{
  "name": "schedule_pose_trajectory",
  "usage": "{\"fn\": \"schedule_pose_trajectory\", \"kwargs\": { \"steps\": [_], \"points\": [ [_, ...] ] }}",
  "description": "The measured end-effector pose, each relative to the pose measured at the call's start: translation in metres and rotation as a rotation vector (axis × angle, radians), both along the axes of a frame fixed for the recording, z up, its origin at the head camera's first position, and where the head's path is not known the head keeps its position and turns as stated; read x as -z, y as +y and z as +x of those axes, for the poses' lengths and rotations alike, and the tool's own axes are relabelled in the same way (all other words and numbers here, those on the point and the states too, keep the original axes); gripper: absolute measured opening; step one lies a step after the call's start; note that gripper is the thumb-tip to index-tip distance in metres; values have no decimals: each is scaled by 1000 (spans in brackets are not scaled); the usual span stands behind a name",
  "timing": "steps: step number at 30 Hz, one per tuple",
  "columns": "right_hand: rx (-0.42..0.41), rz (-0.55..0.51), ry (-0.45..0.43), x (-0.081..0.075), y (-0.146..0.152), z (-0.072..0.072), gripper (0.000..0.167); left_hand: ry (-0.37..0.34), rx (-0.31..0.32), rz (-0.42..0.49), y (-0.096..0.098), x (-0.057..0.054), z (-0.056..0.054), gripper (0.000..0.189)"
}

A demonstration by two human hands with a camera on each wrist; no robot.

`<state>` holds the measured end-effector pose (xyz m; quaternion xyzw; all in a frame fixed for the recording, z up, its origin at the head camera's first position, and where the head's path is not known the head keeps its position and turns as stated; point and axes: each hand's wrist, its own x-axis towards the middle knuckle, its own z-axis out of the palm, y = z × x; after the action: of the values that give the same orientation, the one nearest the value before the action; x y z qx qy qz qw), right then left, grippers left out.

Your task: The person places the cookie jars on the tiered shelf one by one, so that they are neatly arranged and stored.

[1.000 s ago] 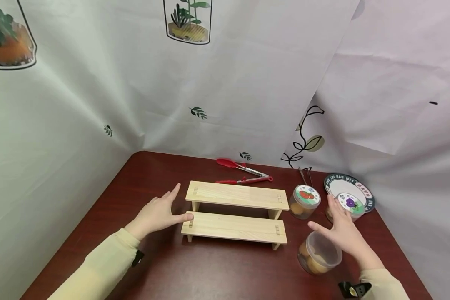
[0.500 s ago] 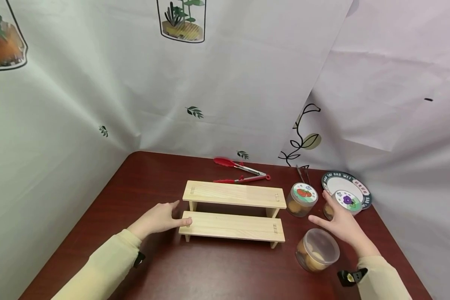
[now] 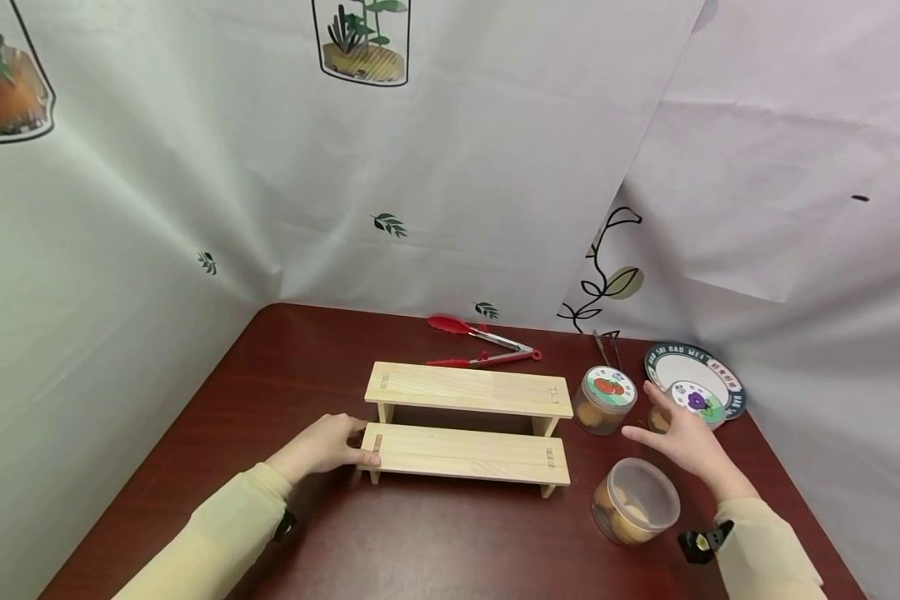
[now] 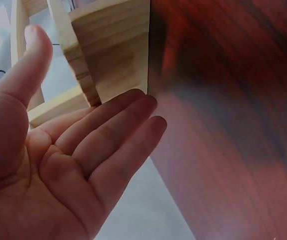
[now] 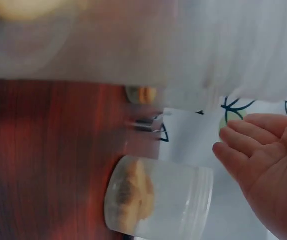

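A two-step wooden shelf (image 3: 465, 454) stands on the dark red table. My left hand (image 3: 326, 450) is at the left end of its lower step. In the head view the thumb lies over that step's front left corner; in the left wrist view the fingers (image 4: 118, 140) extend beside the wooden end panel (image 4: 116, 50), though contact is unclear. My right hand (image 3: 686, 442) hovers with thumb and fingers spread, holding nothing. Around it are an open clear jar (image 3: 636, 502) of cookie-like pieces, a jar with a tomato lid (image 3: 605, 400) and a partly hidden jar with a purple-flower lid (image 3: 696, 402).
Red-tipped tongs (image 3: 487, 342) lie behind the shelf. Thin metal tongs (image 3: 607, 350) rest by the tomato jar. A dark-rimmed plate (image 3: 660, 357) is at the back right. A patterned white sheet (image 3: 450, 167) hangs behind the table (image 3: 390, 542).
My left hand has lowered onto the lower step's left end, its fingers drawing in from a wide spread. The right hand has barely moved. The head view shifted slightly.
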<state>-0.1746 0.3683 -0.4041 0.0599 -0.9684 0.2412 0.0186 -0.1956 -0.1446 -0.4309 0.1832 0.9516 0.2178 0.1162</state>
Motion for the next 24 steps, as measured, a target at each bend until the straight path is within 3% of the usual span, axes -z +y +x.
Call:
{"fn": "schedule_pose_trajectory", "kwargs": {
  "steps": [15,20,24],
  "points": [
    [-20,-30,-12,16,16,-22,92,-76,-107,89,9,0,2,41],
    [-19,-22,3,21,15,-28,93,-99,-124,112,10,2,4,45],
    [-20,-56,-21,20,11,-34,95,-106,-119,97,9,2,2,65]
  ]
}}
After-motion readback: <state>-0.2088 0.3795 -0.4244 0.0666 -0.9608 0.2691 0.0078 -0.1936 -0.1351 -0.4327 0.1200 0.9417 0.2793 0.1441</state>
